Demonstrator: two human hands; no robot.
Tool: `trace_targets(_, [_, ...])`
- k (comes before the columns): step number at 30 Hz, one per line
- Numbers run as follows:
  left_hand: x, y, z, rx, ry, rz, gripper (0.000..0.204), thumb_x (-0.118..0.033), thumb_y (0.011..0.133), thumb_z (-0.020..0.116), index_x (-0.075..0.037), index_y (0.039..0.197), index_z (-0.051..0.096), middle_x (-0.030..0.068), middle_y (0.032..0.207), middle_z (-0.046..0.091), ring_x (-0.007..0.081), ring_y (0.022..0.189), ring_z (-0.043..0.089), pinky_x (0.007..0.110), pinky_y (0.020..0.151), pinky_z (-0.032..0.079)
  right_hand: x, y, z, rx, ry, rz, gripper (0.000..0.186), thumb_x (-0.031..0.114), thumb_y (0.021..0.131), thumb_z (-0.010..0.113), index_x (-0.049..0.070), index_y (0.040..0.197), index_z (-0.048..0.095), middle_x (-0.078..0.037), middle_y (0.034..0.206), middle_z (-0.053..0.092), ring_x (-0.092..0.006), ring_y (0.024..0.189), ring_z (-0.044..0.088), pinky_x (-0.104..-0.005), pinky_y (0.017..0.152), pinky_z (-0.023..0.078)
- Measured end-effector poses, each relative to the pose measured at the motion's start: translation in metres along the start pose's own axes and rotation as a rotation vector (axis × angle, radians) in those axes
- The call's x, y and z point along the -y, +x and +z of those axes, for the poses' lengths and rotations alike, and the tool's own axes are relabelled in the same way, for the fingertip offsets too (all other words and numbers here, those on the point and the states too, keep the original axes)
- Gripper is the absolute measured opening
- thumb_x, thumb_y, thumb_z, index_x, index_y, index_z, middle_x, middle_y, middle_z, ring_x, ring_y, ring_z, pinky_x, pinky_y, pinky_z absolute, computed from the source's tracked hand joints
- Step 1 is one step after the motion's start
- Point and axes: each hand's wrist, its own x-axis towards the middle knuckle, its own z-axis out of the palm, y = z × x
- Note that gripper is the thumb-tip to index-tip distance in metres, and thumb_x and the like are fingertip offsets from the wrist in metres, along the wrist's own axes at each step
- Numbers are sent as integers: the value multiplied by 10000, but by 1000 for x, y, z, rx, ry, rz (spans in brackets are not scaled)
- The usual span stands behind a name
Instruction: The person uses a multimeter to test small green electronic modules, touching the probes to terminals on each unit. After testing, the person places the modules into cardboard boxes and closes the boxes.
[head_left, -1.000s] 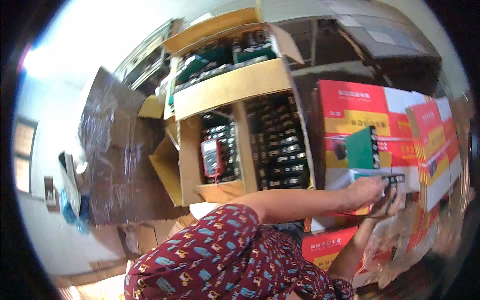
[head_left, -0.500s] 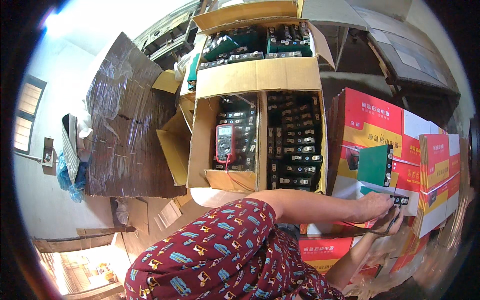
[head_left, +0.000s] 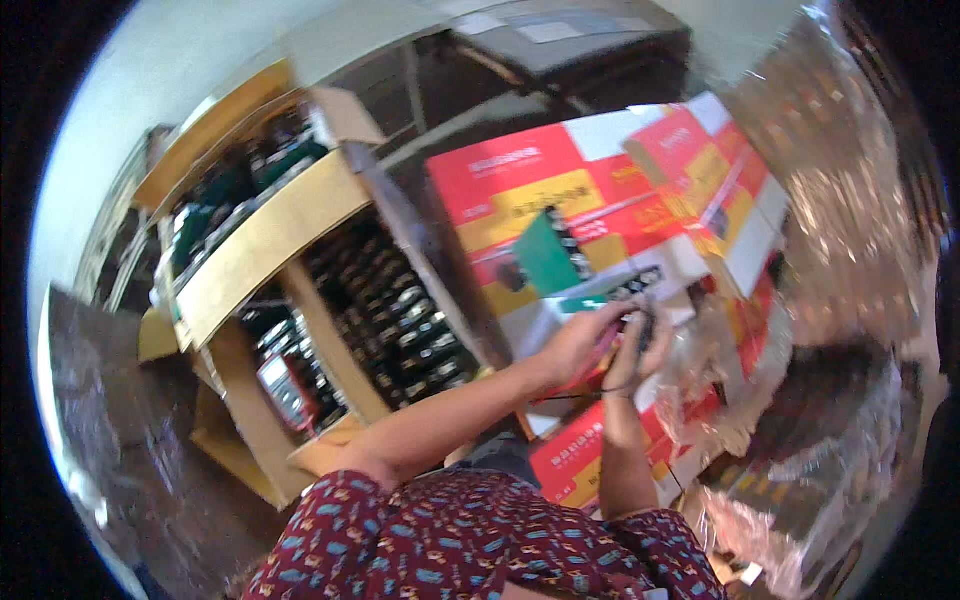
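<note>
Left hand (head_left: 578, 342) and right hand (head_left: 655, 348) were close, fingers bent; could not tell grip, too blurry. Nearest green block (head_left: 624, 289) sat by hands on red-yellow boxes (head_left: 475, 185). Slow, steady hands seemed best.

Left hand (head_left: 585, 338) beside right hand (head_left: 650, 350); green block (head_left: 548, 258) on red-yellow cartons (head_left: 468, 178).

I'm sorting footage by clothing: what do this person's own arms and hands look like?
The left hand and right hand are gloveless. The shirt is dark red with pale and blue motifs; its short sleeves leave the forearms bare. A thin dark line crosses the right wrist; band or cord, I cannot tell.
</note>
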Motion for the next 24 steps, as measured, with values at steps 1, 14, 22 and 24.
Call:
trace_targets(1, [-16,1,2,19,28,42,464,-61,986,594,-23,1442,518,199,1224,681,262,1128,668,384,987,517,-14,1,-18,45,-103,-38,319,174,1049,600,-44,1282,606,-146,1205,645,-236,1109,627,-398,1001,500])
trace_targets(14, [-55,-87,-68,31,-1086,-495,449,-123,1005,628,-67,1437,520,52,1356,614,203,1190,638,370,945,580,59,12,3,797,-366,-630,308,47,893,676,50,1200,705,-140,1272,704,-304,1172,655,-474,1069,443])
trace_targets(22, [-83,-122,-101,-297,-1165,-436,491,-190,981,544,-88,1460,518,151,1332,654,254,1062,680,416,910,580,33,109,-8,1047,-847,-772,603,294,777,839,68,1301,644,-138,1308,672,-342,1251,613,-521,1108,423])
trace_targets(24, [-69,-140,-111,-218,-1277,-351,443,-137,1037,422,-73,1462,527,143,1392,634,243,1163,650,425,953,564,0,136,-30,1201,-1139,-954,549,289,769,840,89,1252,673,-136,1278,688,-333,1226,629,-502,1109,429])
